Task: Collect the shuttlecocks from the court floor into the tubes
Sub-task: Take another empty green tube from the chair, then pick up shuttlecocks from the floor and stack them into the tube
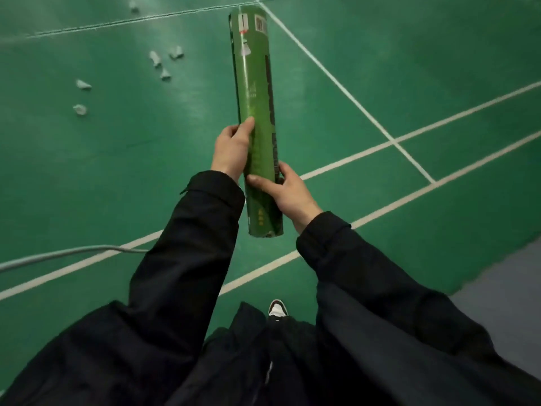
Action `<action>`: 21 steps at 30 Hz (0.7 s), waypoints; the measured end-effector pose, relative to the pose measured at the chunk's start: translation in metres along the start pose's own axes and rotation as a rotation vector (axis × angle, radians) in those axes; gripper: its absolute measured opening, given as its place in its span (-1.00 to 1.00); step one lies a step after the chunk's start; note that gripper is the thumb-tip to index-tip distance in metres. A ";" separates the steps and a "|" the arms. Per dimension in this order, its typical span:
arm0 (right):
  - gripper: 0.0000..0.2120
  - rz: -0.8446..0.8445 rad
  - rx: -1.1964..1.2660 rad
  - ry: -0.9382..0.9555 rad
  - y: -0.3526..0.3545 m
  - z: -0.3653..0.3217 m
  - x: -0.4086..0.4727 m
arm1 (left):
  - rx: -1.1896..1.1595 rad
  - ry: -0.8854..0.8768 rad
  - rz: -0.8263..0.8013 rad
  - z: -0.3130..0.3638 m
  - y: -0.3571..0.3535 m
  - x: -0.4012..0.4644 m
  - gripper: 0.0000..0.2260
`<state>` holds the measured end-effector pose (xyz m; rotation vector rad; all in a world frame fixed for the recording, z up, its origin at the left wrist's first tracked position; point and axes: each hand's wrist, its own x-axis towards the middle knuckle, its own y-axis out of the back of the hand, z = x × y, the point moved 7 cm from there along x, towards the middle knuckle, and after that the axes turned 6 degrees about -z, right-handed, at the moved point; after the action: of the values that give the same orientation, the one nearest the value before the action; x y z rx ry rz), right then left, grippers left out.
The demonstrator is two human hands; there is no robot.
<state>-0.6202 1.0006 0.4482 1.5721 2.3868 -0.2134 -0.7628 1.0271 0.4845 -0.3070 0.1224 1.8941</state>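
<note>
A long green shuttlecock tube (254,83) points away from me over the court, held in both hands. My left hand (232,148) grips its left side near the lower third, thumb lying along the tube. My right hand (285,190) wraps around it just below, thumb across the front. Several white shuttlecocks lie on the green floor to the far left: a cluster of three (165,61), one (83,84) further left, one (80,109) below it, and a faint one (133,5) at the top.
White court lines (392,141) cross to the right and run under my arms. A grey cable (58,253) lies on the floor at left. Grey flooring (515,288) borders the green mat at lower right. My shoe (278,309) shows below.
</note>
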 end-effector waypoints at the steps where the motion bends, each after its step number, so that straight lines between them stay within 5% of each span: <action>1: -0.48 -0.062 -0.019 -0.003 -0.008 -0.013 0.023 | -0.009 -0.011 0.046 0.011 0.013 0.015 -0.57; 12: -0.31 -0.620 -0.443 0.085 -0.102 -0.121 0.229 | -0.240 -0.106 0.527 0.084 0.158 0.147 -0.50; 21: -0.25 -0.659 -0.572 0.194 -0.167 -0.225 0.442 | -0.219 -0.219 0.679 0.178 0.242 0.362 -0.49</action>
<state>-0.9705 1.3817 0.5217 0.5567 2.6954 0.4784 -1.1295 1.3163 0.5412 -0.2155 -0.1514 2.6088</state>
